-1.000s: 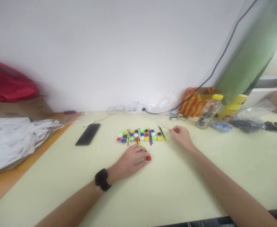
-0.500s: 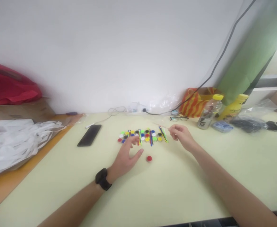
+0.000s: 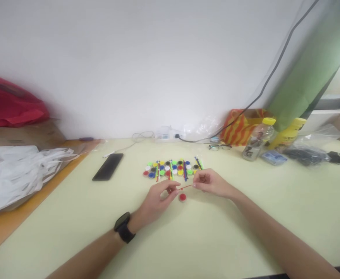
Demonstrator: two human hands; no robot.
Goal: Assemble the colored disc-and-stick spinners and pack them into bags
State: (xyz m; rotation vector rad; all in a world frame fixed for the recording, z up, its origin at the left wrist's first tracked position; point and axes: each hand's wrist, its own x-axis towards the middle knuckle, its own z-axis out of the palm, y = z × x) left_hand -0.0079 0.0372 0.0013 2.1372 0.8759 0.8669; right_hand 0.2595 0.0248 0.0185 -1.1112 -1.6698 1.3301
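My right hand (image 3: 212,183) pinches one end of a thin red stick (image 3: 187,186), which has a small knob near its left end. At that left end, the thumb and forefinger of my left hand (image 3: 161,195) close on the stick. Just below it, a small round pot with a red lid (image 3: 182,197) stands by itself on the table. Beyond my hands lie rows of small pots with coloured lids (image 3: 162,167). Between them are bundles of thin coloured sticks (image 3: 185,171); my right hand partly hides the rightmost ones.
A black phone (image 3: 108,167) lies to the left on the pale table (image 3: 158,248). Glasses (image 3: 220,147), a clear bottle (image 3: 257,139), a yellow bottle (image 3: 287,135) and a striped bag (image 3: 235,126) stand or lie at the back right. White straps (image 3: 21,174) are heaped at far left.
My right hand has moved left and nearer with the thin red stick. My left hand has drawn back from over the pots, and its fingers have closed on the stick's left end.
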